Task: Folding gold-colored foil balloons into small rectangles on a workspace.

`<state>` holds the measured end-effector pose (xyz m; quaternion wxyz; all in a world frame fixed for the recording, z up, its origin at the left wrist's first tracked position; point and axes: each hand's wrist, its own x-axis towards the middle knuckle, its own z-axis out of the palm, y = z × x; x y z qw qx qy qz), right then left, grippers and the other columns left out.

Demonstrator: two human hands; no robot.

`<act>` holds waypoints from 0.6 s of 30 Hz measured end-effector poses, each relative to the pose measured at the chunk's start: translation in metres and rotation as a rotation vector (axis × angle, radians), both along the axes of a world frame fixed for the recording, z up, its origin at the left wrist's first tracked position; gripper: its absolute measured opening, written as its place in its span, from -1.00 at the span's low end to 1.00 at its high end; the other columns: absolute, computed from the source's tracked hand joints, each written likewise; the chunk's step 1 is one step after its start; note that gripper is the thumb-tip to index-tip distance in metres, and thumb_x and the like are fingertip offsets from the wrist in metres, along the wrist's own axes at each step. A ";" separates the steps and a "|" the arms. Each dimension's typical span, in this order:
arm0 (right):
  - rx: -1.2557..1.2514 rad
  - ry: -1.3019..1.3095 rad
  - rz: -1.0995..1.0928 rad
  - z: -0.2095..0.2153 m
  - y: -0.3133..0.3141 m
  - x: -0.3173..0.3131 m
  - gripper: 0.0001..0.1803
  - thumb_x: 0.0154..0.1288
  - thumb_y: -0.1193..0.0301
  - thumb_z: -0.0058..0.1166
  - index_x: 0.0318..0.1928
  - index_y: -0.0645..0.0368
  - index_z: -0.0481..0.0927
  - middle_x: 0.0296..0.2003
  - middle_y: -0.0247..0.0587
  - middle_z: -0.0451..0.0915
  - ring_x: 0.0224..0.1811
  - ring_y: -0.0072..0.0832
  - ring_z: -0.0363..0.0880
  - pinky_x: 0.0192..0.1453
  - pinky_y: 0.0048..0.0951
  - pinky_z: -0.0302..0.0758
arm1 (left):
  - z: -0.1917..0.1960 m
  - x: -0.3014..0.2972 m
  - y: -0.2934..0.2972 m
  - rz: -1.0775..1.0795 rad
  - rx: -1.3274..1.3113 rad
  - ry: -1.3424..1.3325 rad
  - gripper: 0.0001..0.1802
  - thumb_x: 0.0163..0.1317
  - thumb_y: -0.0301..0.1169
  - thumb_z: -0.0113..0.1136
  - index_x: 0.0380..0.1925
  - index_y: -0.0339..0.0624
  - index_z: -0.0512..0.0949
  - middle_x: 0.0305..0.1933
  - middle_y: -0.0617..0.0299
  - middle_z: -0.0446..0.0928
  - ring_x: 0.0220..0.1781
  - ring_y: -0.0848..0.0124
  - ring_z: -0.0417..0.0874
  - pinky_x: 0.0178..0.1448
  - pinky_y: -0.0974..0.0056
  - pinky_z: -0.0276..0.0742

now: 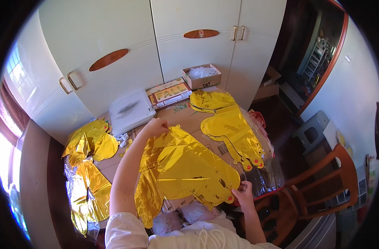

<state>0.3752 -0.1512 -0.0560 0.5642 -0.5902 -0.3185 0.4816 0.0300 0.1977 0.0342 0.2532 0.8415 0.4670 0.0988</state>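
A large flat gold foil balloon, uninflated and creased, stretches between my two hands over the cardboard-covered table. At its far edge, near a small tab, my left hand is closed on the foil. My right hand pinches the rounded near-right corner, close to a small red dot. The balloon's left part hangs in loose folds toward my lap. To the right lies a stack of flat gold foil balloons with red dots at the near end. Crumpled gold foil lies along the left edge, beside more gold foil pieces.
At the back stand a white plastic case, a flat printed box and an open carton of clear plastic pieces. White cabinets rise behind the table. A wooden chair stands at right, with a grey stool beyond.
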 end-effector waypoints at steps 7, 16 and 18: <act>0.033 -0.001 -0.035 0.005 -0.008 -0.013 -0.43 0.14 0.55 0.26 0.04 0.20 0.17 -0.23 -0.24 0.41 -0.24 -0.59 0.48 -0.24 -0.62 0.49 | 0.000 0.009 -0.005 0.082 -0.046 -0.084 -0.78 0.01 -0.37 0.34 -0.35 -0.22 0.60 -0.39 0.11 0.64 -0.32 0.22 0.65 -0.18 0.20 0.54; 0.034 -0.288 -0.006 0.002 -0.013 -0.009 -0.58 0.17 0.57 0.21 -0.02 0.23 0.29 -0.35 -0.29 0.50 -0.37 -0.65 0.48 -0.29 -0.61 0.45 | -0.007 0.006 -0.001 0.049 -0.017 -0.080 -0.78 0.01 -0.37 0.34 -0.35 -0.22 0.61 -0.37 0.11 0.64 -0.30 0.21 0.65 -0.17 0.20 0.53; 0.018 -0.135 -0.032 0.004 -0.015 -0.009 -0.60 0.19 0.59 0.18 -0.03 0.23 0.29 -0.37 -0.29 0.52 -0.42 -0.66 0.48 -0.30 -0.62 0.44 | -0.005 0.008 -0.002 0.020 0.037 -0.061 -0.78 0.00 -0.36 0.35 -0.36 -0.21 0.62 -0.38 0.11 0.64 -0.30 0.22 0.65 -0.18 0.20 0.53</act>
